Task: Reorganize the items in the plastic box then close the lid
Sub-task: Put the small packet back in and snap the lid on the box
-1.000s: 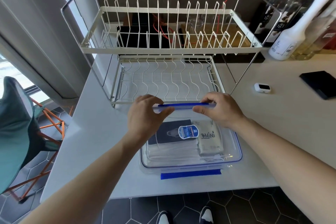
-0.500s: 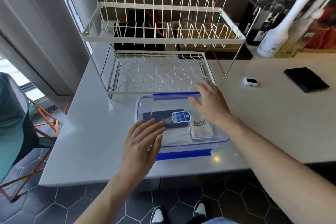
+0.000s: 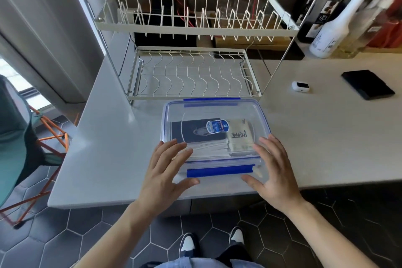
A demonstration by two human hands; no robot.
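Plastic box [image 3: 214,135] sits on the counter [image 3: 104,148] right between our hands, its clear lid [image 3: 217,111] lying flat on top. Our left hand [image 3: 162,172] rests with straight, spread fingers on the lid's near left corner, thumb pointing toward the blue front latch [image 3: 219,170]. Our right hand [image 3: 275,174] mirrors it on the near right corner, fingers straight and spread, gripping nothing. The two hands stay apart, with the latch between the thumbs. Beyond our fingertips, through the lid, we see a dark booklet [image 3: 191,131] over a white stack, and a pale packet [image 3: 239,137] just beside it toward the right hand. Past the box stands a white wire dish rack [image 3: 195,28]. Well off beyond the right hand lie a small white case [image 3: 300,86] and a black pad [image 3: 367,84].
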